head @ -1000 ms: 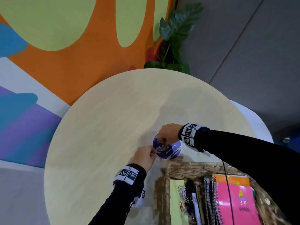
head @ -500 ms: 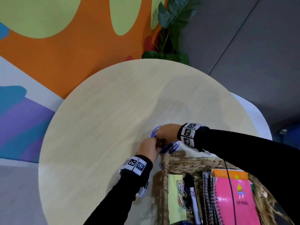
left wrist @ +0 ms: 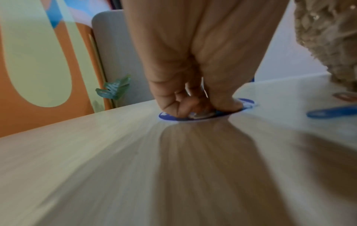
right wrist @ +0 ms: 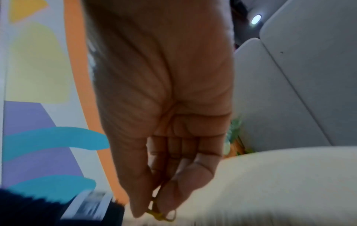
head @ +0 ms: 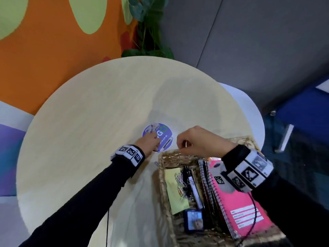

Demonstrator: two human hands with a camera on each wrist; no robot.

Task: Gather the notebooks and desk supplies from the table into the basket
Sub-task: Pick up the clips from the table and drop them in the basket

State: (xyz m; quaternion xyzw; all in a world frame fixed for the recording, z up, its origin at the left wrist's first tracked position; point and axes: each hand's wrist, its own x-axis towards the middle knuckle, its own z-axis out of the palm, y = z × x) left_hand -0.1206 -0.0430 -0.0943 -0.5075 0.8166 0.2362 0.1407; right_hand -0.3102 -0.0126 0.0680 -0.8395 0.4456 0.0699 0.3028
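Observation:
A round purple disc (head: 162, 135) with printed pictures lies flat on the pale round table (head: 89, 139), just beyond the wicker basket (head: 161, 175). My left hand (head: 153, 138) comes down on the disc's near edge; in the left wrist view its fingers and thumb (left wrist: 199, 110) bunch tightly on the disc (left wrist: 247, 101). My right hand (head: 183, 145) hovers over the basket's far rim and pinches a small yellow paper clip (right wrist: 164, 217) between thumb and fingertips. A blue paper clip (head: 156, 163) lies on the table by the basket's far left corner.
The basket holds a pink spiral notebook (head: 240, 207), other spiral notebooks, a yellow-green pad (head: 175, 189), loose clips, pens and a small blue object. A leafy plant (head: 149, 24) stands behind the table. A white chair back shows at the right.
The disc, held up between both hands before, now lies flat on the table. My right hand has left it and drawn back over the basket rim with a yellow clip.

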